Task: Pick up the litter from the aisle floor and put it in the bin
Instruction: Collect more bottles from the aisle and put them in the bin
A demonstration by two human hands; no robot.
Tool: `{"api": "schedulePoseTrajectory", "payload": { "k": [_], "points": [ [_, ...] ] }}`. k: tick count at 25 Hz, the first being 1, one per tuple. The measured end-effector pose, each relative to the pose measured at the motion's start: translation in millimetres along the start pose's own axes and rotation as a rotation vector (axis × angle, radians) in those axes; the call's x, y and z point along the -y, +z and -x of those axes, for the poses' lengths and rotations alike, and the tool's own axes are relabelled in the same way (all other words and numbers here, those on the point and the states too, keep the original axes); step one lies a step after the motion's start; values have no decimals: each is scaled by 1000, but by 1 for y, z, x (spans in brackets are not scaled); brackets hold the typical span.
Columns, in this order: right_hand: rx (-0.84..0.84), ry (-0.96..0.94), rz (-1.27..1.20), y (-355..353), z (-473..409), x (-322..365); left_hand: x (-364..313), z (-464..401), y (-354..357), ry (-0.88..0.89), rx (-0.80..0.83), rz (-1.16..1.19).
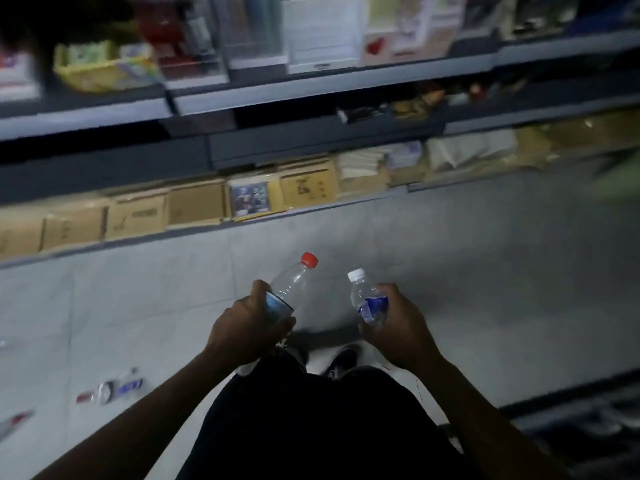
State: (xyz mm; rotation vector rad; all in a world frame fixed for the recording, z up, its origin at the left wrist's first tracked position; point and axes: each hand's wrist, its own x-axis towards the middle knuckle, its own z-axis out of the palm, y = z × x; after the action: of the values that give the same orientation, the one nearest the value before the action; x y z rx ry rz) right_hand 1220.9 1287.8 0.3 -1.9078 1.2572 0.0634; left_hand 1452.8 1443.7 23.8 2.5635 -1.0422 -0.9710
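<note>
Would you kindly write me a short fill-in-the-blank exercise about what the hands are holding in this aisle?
1. The left hand grips a clear bottle with a ____ cap.
2. The right hand grips a smaller bottle with a ____ cap.
3. A crushed bottle lies on the ____ to the person's left.

Missing words: red; white; floor

The left hand (249, 327) holds one bottle (291, 285), and the right hand (398, 323) holds another bottle (369, 299) just beside it. Shelves (311, 140) stand in front, with boxes (138, 216) on the lowest one. More litter (110, 389) lies on the floor (485, 271) to the left.
</note>
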Motion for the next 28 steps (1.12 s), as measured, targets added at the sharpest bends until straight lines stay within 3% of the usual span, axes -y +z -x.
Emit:
{"api": "schedulePoseTrajectory", "payload": {
  "k": [7, 17, 23, 28],
  "points": [
    [-321, 306, -220, -29, 92, -86, -102, -24, 36, 375, 206, -252],
    [-676, 673, -401, 17, 193, -112, -212, -29, 73, 762, 420, -497],
    [-774, 779, -541, 10, 228, -157, -285, 0, 118, 912, 487, -536],
    [-755, 775, -555, -20, 231, -211, -314, 17, 161, 846, 531, -553]
  ]
}}
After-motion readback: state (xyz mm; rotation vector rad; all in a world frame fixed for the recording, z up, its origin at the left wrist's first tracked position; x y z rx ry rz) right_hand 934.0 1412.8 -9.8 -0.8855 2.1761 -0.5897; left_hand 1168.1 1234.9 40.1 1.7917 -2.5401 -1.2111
